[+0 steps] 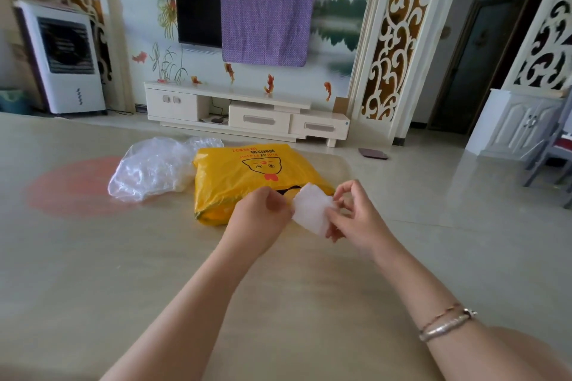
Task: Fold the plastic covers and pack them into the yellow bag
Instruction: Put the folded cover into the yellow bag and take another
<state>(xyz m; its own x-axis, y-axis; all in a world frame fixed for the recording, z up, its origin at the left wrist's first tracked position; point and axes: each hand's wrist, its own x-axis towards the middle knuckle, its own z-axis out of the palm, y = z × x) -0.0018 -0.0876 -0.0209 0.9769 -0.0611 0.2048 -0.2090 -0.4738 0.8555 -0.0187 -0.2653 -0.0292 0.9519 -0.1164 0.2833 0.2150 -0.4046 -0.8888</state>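
A yellow bag [247, 176] with a cartoon face lies flat on the beige table, its near end toward me. Just in front of its near right corner I hold a small folded plastic cover [311, 209], white and translucent. My left hand [263, 213] pinches its left edge. My right hand [353, 213] pinches its right edge with thumb and fingers. A heap of loose clear plastic covers [154, 168] sits to the left of the bag, touching its side.
The beige table [123, 257] has a faint red round patch at the left. Beyond its far edge stand a white TV cabinet [241, 111], a wall TV half draped in purple cloth, and an air cooler [62, 56] at the left.
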